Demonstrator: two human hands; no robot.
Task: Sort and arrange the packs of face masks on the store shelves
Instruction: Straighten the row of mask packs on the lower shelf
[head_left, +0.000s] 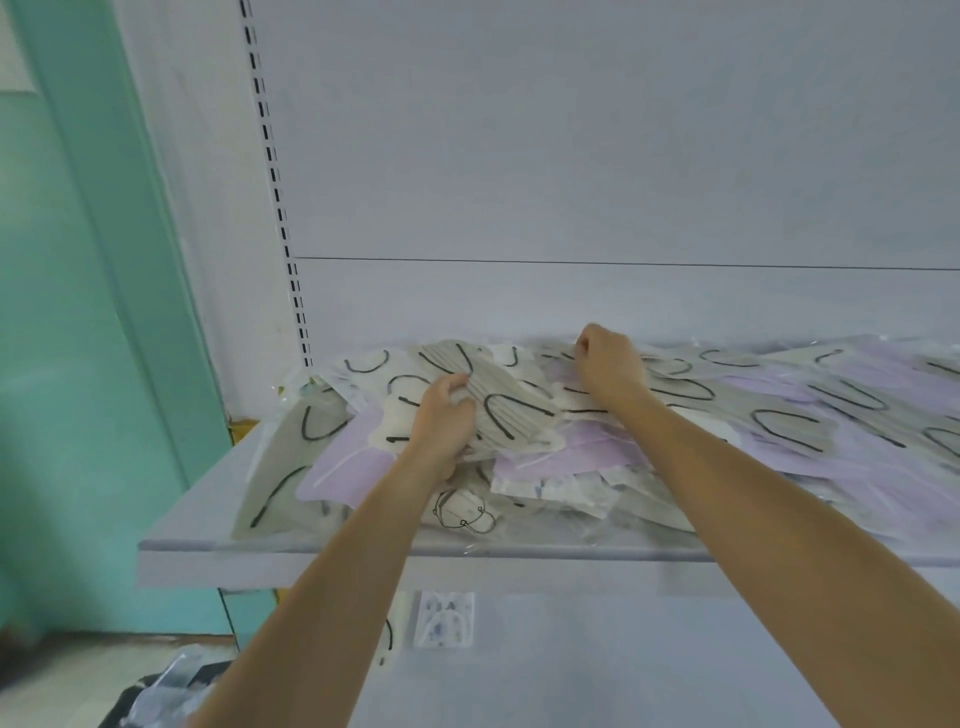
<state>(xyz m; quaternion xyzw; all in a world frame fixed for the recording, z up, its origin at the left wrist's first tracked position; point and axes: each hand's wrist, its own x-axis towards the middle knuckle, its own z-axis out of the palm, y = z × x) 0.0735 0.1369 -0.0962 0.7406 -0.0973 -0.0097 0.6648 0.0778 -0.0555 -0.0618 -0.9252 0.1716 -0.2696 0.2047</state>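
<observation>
A loose heap of clear-wrapped face mask packs covers the white shelf (197, 548); some hold beige masks with black ear loops, others lilac masks (353, 462). My left hand (444, 421) grips the near edge of a beige mask pack (501, 402) that lies tilted on top of the pile. My right hand (610, 364) reaches further back, its fingers curled and pinching a pack near the rear of the heap; which pack it holds is hidden by the fingers.
The shelf's white back panel rises behind the pile, with a slotted upright (275, 182) at its left. A teal wall (78, 312) stands further left. A mask pack (447, 618) lies on the lower shelf. Dark bags with plastic (161, 696) sit on the floor.
</observation>
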